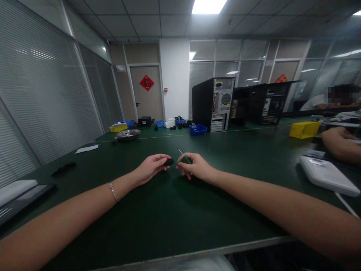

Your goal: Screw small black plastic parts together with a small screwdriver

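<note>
Above the middle of the green table (135, 229), my left hand (150, 167) pinches a small black part (168, 162) between thumb and fingers. Its exact kind is too small to make out. Close by on the right, my right hand (197, 167) is closed around the dark green handle of a screwdriver (187, 160). The thin metal shaft points up and to the left, its tip free in the air. A short gap separates the screwdriver from the black part.
Computer towers (203, 105) stand at the back right, beside a blue bin (198, 129). A metal dish (128, 134) lies back left. To the right are a yellow box (304, 129), a white device (328, 175) with a cable, and another person's arm (338, 145).
</note>
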A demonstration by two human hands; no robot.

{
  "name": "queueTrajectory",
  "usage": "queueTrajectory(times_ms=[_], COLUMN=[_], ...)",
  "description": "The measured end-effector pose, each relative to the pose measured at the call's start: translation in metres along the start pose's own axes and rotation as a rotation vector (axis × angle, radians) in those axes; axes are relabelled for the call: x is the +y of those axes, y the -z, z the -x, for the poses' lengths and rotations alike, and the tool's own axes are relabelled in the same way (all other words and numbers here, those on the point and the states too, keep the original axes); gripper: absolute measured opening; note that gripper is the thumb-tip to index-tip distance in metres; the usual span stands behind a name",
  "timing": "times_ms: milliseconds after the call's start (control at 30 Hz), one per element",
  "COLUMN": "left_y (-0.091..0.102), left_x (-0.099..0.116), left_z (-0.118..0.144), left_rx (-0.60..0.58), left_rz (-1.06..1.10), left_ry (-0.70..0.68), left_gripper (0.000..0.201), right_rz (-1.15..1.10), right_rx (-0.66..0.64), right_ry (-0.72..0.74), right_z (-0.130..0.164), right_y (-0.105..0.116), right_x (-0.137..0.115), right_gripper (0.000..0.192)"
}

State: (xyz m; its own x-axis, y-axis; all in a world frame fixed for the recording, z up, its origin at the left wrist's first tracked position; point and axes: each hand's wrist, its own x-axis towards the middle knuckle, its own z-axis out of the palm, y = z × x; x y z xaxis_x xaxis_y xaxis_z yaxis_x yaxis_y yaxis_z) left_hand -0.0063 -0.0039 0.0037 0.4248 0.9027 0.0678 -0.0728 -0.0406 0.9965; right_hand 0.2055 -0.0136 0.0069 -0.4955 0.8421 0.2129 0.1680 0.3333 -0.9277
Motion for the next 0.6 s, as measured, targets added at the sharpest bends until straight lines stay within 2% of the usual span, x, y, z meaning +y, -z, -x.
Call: queueTrajectory(times_ms=[233, 433, 600], left_y=[-0.002, -0.002, -0.005], left_x=[0.003, -0.002, -0.003], left_z=[0.003, 0.001, 0.000], left_rx=[-0.078, -0.081, -0.063], left_rz=[-0.002, -0.051, -0.061], left_ry=[0.011, -0.031, -0.056], left_gripper=[0.036, 0.034, 0.031], right_rz=[-0.043, 0.017, 0.078], right_rx=[0.000, 0.020, 0.046], right_ry=[0.027, 0.092, 0.136], right_z=[-0.002, 0.000, 0.004], right_y=[-0.001, -0.002, -0.006], right_x=[0.007, 0.003, -0.005], right_gripper=[0.022, 0.027, 0.023])
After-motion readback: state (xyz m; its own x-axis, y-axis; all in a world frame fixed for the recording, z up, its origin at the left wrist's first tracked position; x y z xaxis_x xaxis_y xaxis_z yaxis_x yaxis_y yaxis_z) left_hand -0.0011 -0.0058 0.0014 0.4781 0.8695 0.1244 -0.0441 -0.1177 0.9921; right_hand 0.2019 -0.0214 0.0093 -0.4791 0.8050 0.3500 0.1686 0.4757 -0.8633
